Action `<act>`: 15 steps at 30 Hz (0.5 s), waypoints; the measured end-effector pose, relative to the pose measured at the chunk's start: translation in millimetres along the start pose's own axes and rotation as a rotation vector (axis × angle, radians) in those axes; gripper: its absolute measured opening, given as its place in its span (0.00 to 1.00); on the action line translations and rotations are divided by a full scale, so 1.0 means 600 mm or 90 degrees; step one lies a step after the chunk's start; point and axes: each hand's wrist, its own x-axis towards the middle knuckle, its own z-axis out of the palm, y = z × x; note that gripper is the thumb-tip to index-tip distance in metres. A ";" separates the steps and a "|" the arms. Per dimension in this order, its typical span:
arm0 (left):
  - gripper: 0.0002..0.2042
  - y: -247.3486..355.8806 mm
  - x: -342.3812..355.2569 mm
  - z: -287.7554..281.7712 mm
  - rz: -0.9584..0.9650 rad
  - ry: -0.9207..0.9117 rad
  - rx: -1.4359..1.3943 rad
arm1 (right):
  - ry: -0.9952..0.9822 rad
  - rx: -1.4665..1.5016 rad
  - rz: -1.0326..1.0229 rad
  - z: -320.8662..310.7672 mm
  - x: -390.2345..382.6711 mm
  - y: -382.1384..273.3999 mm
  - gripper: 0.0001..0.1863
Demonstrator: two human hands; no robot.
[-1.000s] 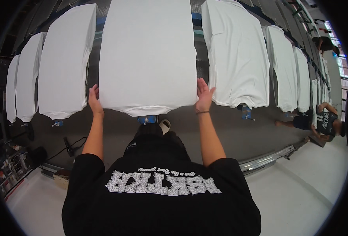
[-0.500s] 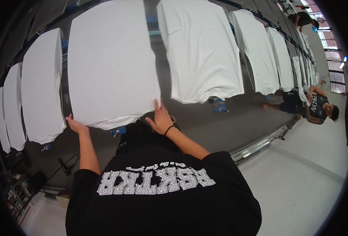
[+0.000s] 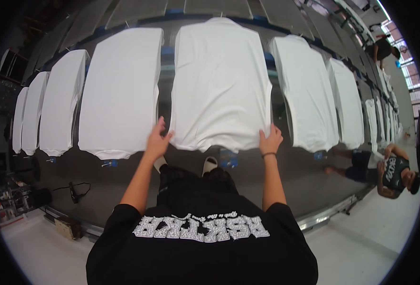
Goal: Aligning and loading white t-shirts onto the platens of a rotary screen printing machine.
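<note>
Head view, looking down along a row of boards, each dressed with a white shirt. From the left, narrow far shirts (image 3: 29, 114) curve away toward the rim; the next shirt (image 3: 122, 90) lies flat on its board, hem nearest the viewer, so that its upper face is smooth and open. Below its hem a small blue tag (image 3: 109, 163) sits on the board's end; what is on it cannot be read.

The left hand (image 3: 157, 142) rests with fingers spread on the lower left corner of the middle shirt (image 3: 219, 80), flat against the cloth rather than closed round it; whether the thumb pinches the hem cannot be told. The right hand (image 3: 269, 141), a dark band on its wrist, lies open, fingers up, on the lower right corner. With both hands at the hem corners the cloth is held taut and square across the board, which would account for its even face. The middle shirt thus lies on the board straight ahead of the person, between the two hands. A second blue tag (image 3: 228, 159) shows under its hem.

Further right, more shirts (image 3: 305, 90) recede in the same order. At the far right another person (image 3: 390, 173) in dark clothes bends beside the line, and one more (image 3: 383, 50) stands farther off.
</note>
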 end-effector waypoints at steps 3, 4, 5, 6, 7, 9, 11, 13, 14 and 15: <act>0.25 -0.035 0.001 0.070 -0.014 0.076 0.057 | -0.201 0.031 0.158 -0.002 -0.007 0.057 0.18; 0.22 -0.037 0.001 0.075 -0.046 0.128 0.103 | -0.220 0.077 0.200 -0.003 -0.005 0.061 0.17; 0.22 -0.027 -0.001 0.075 -0.042 0.134 0.104 | -0.216 0.083 0.197 -0.004 -0.008 0.061 0.17; 0.20 -0.003 -0.006 0.078 -0.075 0.113 0.123 | -0.242 0.107 0.229 -0.007 -0.009 0.064 0.16; 0.18 0.022 -0.010 0.080 -0.108 0.091 0.141 | -0.268 0.130 0.261 -0.007 -0.007 0.067 0.15; 0.12 0.042 -0.018 0.084 -0.077 0.129 0.201 | -0.293 0.110 0.216 -0.007 0.001 0.059 0.13; 0.09 0.024 -0.011 0.080 -0.094 0.011 -0.195 | -0.317 0.088 0.173 -0.008 0.011 0.076 0.10; 0.11 0.047 -0.011 0.065 -0.171 -0.010 -0.641 | -0.458 0.834 0.531 -0.006 0.017 0.132 0.08; 0.11 0.046 -0.013 0.052 -0.150 -0.021 -0.712 | -0.474 0.990 0.539 -0.018 0.022 0.137 0.08; 0.12 0.048 -0.013 0.049 -0.127 -0.038 -0.785 | -0.474 0.992 0.533 -0.023 0.019 0.144 0.08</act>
